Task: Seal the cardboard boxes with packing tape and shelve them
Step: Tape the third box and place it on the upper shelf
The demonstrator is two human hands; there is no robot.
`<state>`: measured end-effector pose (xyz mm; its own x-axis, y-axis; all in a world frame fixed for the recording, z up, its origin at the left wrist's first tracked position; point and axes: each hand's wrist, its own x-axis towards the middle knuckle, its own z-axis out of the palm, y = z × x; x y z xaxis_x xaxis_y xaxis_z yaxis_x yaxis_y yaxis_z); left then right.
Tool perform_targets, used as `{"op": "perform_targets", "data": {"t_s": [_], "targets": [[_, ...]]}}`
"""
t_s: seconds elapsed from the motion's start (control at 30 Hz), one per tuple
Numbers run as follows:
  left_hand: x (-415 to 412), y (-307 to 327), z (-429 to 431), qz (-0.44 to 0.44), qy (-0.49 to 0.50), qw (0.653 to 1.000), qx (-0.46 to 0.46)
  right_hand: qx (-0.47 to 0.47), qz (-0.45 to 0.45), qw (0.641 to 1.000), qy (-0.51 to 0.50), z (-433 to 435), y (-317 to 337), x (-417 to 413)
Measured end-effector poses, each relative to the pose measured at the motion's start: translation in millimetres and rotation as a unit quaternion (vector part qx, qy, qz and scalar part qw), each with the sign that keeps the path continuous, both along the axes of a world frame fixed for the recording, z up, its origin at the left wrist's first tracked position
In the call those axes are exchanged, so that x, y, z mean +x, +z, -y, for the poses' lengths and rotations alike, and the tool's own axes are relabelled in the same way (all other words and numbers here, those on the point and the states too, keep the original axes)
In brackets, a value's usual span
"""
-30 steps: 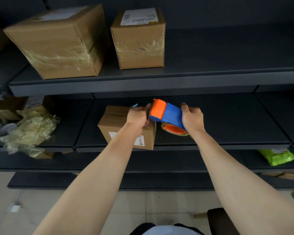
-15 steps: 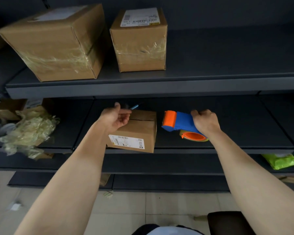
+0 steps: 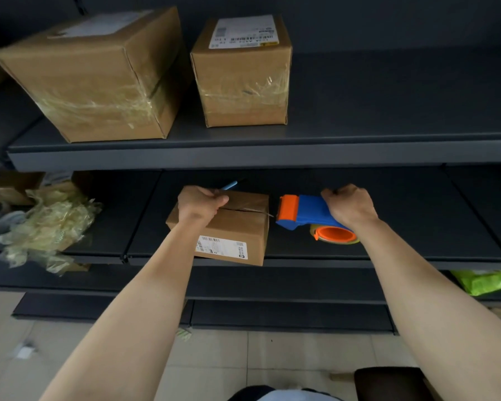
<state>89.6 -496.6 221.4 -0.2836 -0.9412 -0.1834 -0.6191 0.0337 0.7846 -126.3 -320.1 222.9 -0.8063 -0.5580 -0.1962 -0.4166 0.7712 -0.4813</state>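
A small cardboard box (image 3: 237,227) with a white label sits at the front edge of the middle shelf (image 3: 417,259). Its top seam shows a thin strip of tape. My left hand (image 3: 200,206) is curled over the box's far left corner, gripping it. A thin blue-tipped object (image 3: 229,185) pokes out just behind that hand; I cannot tell whether it is held. To the right of the box, my right hand (image 3: 349,205) grips the handle of a blue and orange tape dispenser (image 3: 304,212), which rests on the shelf with its orange roll (image 3: 334,235) toward me.
Two taped cardboard boxes, a large one (image 3: 99,79) and a smaller one (image 3: 243,73), stand on the upper shelf (image 3: 359,151). A heap of crumpled clear tape (image 3: 49,227) and opened cardboard lie at the left. A green packet (image 3: 480,282) lies lower right. A dark stool (image 3: 388,383) stands on the tiled floor.
My left hand left the dispenser and took the box's far left corner; the box turned. My right hand carried the dispenser right and set it on the shelf.
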Motion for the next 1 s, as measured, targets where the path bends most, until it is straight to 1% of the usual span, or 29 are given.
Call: {"op": "perform_targets", "data": {"t_s": [0.1, 0.23, 0.3, 0.43, 0.47, 0.53, 0.6, 0.67, 0.7, 0.87, 1.0], "targets": [[-1, -4, -5, 0.018, -0.001, 1.000, -0.026, 0.007, -0.009, 1.000, -0.018, 3, -3, 5], [1, -8, -6, 0.054, 0.006, 0.996, -0.076, 0.009, 0.001, 0.999, -0.034, 4, -10, 10], [5, -7, -2, 0.071, 0.012, 0.994, -0.087, 0.005, 0.003, 0.999, -0.035, 4, -13, 12], [9, -8, 0, 0.053, 0.029, 0.996, -0.071, 0.003, 0.009, 0.999, -0.039, 5, -14, 15], [9, -8, -3, 0.048, 0.033, 0.995, -0.080, 0.001, 0.008, 0.999, -0.036, 5, -13, 15], [5, -10, -10, 0.067, 0.006, 0.988, -0.142, -0.004, 0.005, 1.000, -0.030, 7, -12, 17], [-4, -10, -19, 0.089, -0.085, 0.975, -0.186, 0.000, 0.000, 1.000, -0.021, 10, -12, 20], [-16, -11, -30, 0.091, -0.179, 0.967, -0.158, 0.004, -0.004, 1.000, -0.015, 12, -11, 23], [-22, -11, -34, 0.091, -0.204, 0.965, -0.135, 0.004, -0.004, 1.000, -0.015, 13, -12, 23], [-38, -16, -33, 0.150, -0.210, 0.962, -0.094, 0.003, 0.003, 1.000, -0.025, 7, -12, 18], [-45, -17, -29, 0.170, -0.214, 0.960, -0.063, -0.034, 0.028, 0.998, -0.050, -6, -16, 8]]}}
